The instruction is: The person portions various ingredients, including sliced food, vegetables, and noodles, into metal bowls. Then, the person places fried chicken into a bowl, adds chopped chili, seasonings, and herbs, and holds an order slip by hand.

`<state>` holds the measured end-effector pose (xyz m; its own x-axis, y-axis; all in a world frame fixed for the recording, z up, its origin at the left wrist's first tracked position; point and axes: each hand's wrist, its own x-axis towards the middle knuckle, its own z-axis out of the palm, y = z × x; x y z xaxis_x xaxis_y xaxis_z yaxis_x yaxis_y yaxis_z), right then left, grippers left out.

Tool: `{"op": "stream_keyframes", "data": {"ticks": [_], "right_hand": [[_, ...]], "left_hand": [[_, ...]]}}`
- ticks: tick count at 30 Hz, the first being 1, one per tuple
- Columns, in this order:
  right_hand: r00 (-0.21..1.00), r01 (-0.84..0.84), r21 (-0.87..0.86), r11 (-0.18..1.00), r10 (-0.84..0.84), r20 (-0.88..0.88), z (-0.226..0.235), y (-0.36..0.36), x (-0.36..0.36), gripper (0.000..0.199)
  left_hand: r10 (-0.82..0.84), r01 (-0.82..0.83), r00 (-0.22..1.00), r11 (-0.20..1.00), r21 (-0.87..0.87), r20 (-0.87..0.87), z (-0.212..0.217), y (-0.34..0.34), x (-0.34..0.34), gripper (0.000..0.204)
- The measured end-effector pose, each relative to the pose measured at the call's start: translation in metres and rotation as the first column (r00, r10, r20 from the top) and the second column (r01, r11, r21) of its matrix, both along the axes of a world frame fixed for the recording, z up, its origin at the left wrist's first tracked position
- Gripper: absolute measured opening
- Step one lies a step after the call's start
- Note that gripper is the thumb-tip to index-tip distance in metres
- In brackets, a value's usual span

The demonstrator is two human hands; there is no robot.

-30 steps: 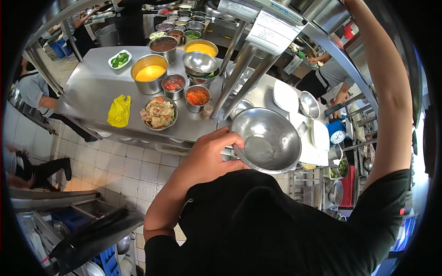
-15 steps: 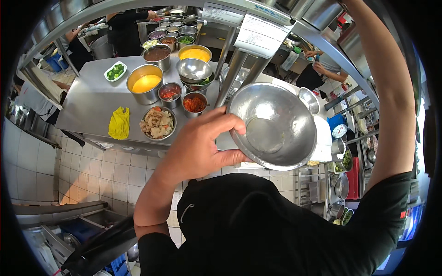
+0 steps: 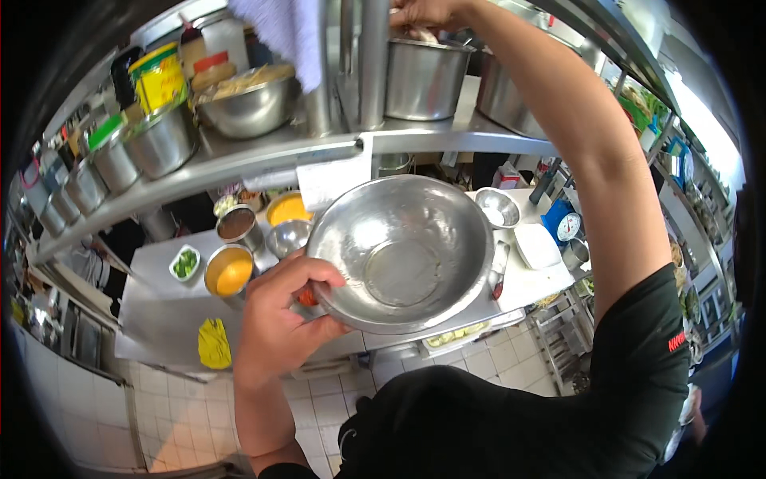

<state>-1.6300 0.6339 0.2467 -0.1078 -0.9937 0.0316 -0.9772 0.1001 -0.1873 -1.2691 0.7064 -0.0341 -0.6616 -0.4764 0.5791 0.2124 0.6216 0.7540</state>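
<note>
The left hand (image 3: pixel 275 319) has a closed grip on the bowl (image 3: pixel 400 263): thumb and fingers pinch its left edge, probably so that the wide mouth is left free. The bowl is in the air before the body, over the near side of the desk (image 3: pixel 155 311) and lower than the shelf (image 3: pixel 455 142). The right arm (image 3: pixel 586 120) is raised high, I think because the pot (image 3: pixel 427 84) stands on this shelf. The right hand (image 3: pixel 424 14) is at the pot's mouth, partly out of view; I cannot tell whether its grip is closed. A yellow cloth (image 3: pixel 214 343) lies near the desk's front edge, perhaps for easy reach.
</note>
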Motion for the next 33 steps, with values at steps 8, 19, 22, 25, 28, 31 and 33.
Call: {"op": "stream_keyframes", "data": {"ticks": [8,19,22,25,28,31,33], "right_hand": [[0.918,-0.043,-0.441,0.897,0.209,0.336,0.012,0.048,-0.015,0.048],[0.584,-0.773,-0.162,0.613,0.788,0.195,-0.032,0.132,-0.003,0.031],[0.909,-0.416,-0.417,0.808,0.387,-0.157,-0.006,0.179,0.007,0.031],[0.963,-0.194,-0.18,0.964,0.152,-0.221,0.005,0.114,0.0,0.042],[0.971,-0.237,0.185,0.954,0.238,0.018,-0.005,0.058,-0.024,0.04],[0.961,-0.079,-0.642,0.763,0.229,0.153,-0.092,0.228,0.04,0.025],[0.659,0.17,-0.307,0.936,0.123,0.742,-0.06,0.269,0.058,0.041]], "left_hand": [[-0.132,0.142,0.987,0.984,0.111,-0.093,0.053,0.0,-0.046,0.043],[-0.066,0.065,0.998,0.989,0.132,0.003,0.064,0.005,-0.068,0.045],[-0.03,0.03,0.999,1.0,-0.009,0.024,0.059,0.012,-0.082,0.043],[0.012,-0.012,1.0,1.0,-0.029,0.004,0.05,0.018,-0.087,0.039],[0.04,-0.04,0.999,0.999,0.032,0.016,0.039,0.021,-0.087,0.036],[0.122,-0.122,0.991,0.992,-0.012,0.047,0.021,0.016,-0.066,0.034],[0.164,-0.162,0.985,0.986,-0.037,0.06,0.017,0.021,-0.049,0.033]]}}
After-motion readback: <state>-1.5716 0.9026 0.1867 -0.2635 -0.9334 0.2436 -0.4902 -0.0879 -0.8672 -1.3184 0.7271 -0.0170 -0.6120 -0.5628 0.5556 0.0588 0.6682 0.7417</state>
